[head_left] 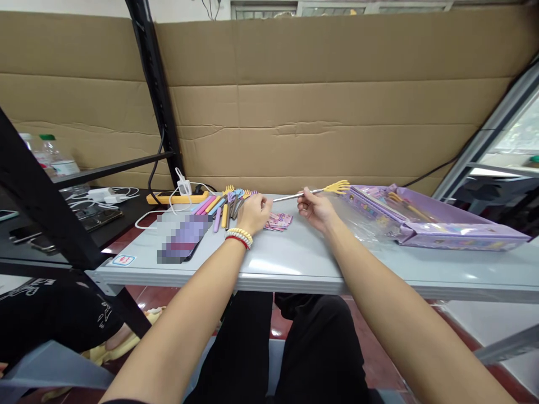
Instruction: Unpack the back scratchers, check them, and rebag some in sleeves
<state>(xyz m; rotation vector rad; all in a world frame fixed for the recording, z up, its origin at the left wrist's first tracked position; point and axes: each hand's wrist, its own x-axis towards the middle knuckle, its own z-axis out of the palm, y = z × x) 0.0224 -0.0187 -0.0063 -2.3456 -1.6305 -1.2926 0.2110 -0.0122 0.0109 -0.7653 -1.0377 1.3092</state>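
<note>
A back scratcher with a yellow claw-shaped head [337,187] and a metal rod [288,197] is stretched between my two hands above the table. My right hand [316,209] pinches the rod close to the yellow head. My left hand [252,214] is closed at the other end, hiding the handle. Several more back scratchers [225,209] in pink, yellow, blue and purple lie bunched to the left of my left hand. Small pink printed cards [278,221] lie in a pile on the table between my hands.
A purple open box [458,238] stands on the right, with clear plastic film [366,221] beside it. A phone [185,238] lies at the left near a yellow power strip [177,198] and white cables. Cardboard [320,106] walls the back; a black shelf post [154,84] rises left.
</note>
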